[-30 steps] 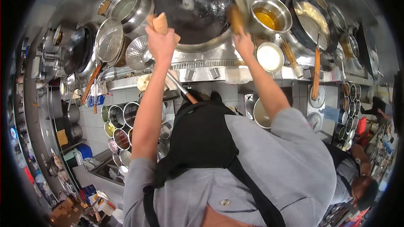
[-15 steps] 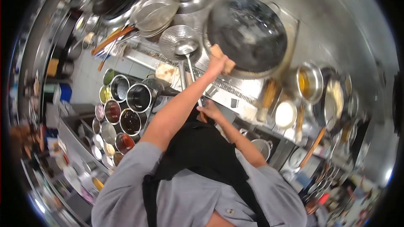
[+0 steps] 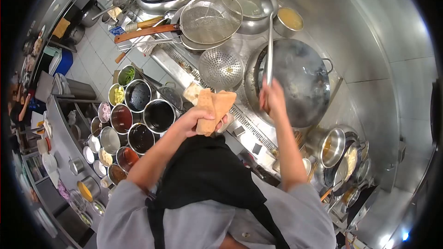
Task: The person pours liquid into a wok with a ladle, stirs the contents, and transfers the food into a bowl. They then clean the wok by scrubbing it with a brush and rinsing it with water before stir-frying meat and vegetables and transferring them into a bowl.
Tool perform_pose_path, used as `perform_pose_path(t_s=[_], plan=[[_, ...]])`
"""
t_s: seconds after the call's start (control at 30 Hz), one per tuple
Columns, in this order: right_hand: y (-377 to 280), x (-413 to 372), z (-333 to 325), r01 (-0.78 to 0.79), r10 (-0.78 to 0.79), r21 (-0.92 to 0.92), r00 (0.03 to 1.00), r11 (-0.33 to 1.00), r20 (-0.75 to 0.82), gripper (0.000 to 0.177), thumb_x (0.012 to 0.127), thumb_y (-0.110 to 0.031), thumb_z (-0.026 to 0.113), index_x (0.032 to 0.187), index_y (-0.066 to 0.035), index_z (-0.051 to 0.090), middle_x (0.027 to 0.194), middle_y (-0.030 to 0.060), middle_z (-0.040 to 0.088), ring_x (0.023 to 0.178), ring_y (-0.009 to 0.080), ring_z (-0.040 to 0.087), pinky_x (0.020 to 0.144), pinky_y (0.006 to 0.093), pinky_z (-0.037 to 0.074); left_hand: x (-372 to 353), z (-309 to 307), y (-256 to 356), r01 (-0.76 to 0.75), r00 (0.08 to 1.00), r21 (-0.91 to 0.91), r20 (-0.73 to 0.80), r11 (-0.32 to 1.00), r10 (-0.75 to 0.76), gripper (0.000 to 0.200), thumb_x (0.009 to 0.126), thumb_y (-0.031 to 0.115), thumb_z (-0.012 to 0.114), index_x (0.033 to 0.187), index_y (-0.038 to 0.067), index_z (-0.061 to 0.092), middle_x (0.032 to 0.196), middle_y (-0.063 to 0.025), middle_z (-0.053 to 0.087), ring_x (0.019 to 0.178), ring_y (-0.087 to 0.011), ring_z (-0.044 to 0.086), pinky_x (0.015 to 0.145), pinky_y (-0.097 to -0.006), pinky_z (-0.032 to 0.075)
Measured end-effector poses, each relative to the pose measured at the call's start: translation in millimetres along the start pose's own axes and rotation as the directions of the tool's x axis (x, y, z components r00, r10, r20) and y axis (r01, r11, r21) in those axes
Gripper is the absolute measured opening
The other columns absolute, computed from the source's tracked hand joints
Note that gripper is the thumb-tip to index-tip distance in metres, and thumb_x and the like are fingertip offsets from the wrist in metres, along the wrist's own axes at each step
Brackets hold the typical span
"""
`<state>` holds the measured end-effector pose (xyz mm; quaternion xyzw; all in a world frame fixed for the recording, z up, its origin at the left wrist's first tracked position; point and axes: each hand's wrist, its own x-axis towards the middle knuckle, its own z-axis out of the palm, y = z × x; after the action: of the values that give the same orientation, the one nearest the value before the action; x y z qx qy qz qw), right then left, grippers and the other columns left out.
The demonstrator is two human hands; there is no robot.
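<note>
My left hand (image 3: 196,121) is closed around a folded tan cloth (image 3: 220,103), held in front of the black apron. My right hand (image 3: 273,99), somewhat blurred, grips a long-handled metal ladle (image 3: 270,48) over the near left part of the wok. The ladle's bowl reaches the rim of a metal pot (image 3: 247,1) at the back; whether it dips into the liquid cannot be made out. Beneath and beyond my right hand sits the dark wok (image 3: 300,83), with steam over its surface. A perforated strainer (image 3: 221,68) lies left of the wok.
Mesh strainers (image 3: 210,20) with a wooden handle rest at the back left. Several round containers of sauces and cut ingredients (image 3: 123,119) stand at left. A pot of yellowish liquid (image 3: 290,20) is at the back, and a steel pot (image 3: 330,147) stands at right.
The ladle has swung from above the strainer to the back pot, and my right hand has moved forward with it. My left hand has drawn the cloth back from the wok's edge.
</note>
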<state>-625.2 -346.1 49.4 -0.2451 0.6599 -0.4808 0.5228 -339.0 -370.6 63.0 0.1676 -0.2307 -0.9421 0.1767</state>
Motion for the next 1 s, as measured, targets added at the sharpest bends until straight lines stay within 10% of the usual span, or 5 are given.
perform_pose_path(t_s=[0.1,0.27,0.4,0.57,1.0], plan=[[-24.4,134.0,7.1,0.353,-0.445,-0.419,0.884,0.836,-0.143,0.021,0.09,-0.021,0.057,0.097,-0.001,0.056,0.059,0.0094,0.056,0.039,0.0196,0.051,0.038,0.0353,0.039,-20.0,37.1,7.2,-0.098,0.989,-0.021,-0.11,0.995,0.095,0.05,0.079,0.015,0.065,0.122,-0.005,0.048,0.1,-0.0136,0.06,0.083,-0.0191,0.061,0.074,-0.0303,0.05],[-50.7,240.1,22.4,-0.004,0.003,0.091,1.0,0.996,0.006,0.01,0.094,-0.012,0.053,0.09,-0.003,0.054,0.057,0.0027,0.048,0.04,0.0115,0.043,0.036,0.027,0.036,-53.6,89.1,22.2,-0.208,0.949,0.009,-0.242,0.978,0.204,0.048,0.081,0.016,0.065,0.12,-0.007,0.049,0.101,-0.0147,0.061,0.085,-0.0205,0.06,0.075,-0.0309,0.05],[-38.0,237.7,3.0,-0.554,-0.016,0.812,0.824,0.186,0.566,0.015,0.093,-0.007,0.049,0.098,0.007,0.05,0.057,0.0001,0.045,0.04,0.0086,0.04,0.036,0.0222,0.032,-80.0,113.7,26.7,-0.232,0.924,0.069,-0.297,0.97,0.242,0.054,0.082,0.022,0.06,0.124,-0.008,0.045,0.1,-0.0188,0.061,0.083,-0.0227,0.06,0.074,-0.0315,0.05],[-20.7,147.7,-5.3,-0.653,-0.302,0.757,0.72,0.012,0.625,0.013,0.089,-0.003,0.042,0.094,0.007,0.048,0.059,-0.0016,0.039,0.039,0.0065,0.035,0.036,0.0208,0.031,-51.1,119.6,31.2,-0.261,0.91,0.002,-0.332,0.965,0.246,0.058,0.083,0.027,0.056,0.128,-0.007,0.042,0.104,-0.0218,0.061,0.089,-0.0281,0.061,0.086,-0.0379,0.048],[-33.2,-177.9,20.8,-0.143,-0.145,0.686,0.928,0.713,0.344,0.029,0.098,-0.032,0.047,0.101,-0.003,0.049,0.075,0.0119,0.059,0.058,0.0249,0.061,0.046,0.0328,0.049,123.2,121.9,-14.8,0.151,0.988,-0.186,0.011,0.971,-0.152,0.037,0.084,0.03,0.059,0.099,-0.004,0.053,0.078,-0.0138,0.058,0.058,-0.0272,0.057,0.058,-0.0362,0.051]])
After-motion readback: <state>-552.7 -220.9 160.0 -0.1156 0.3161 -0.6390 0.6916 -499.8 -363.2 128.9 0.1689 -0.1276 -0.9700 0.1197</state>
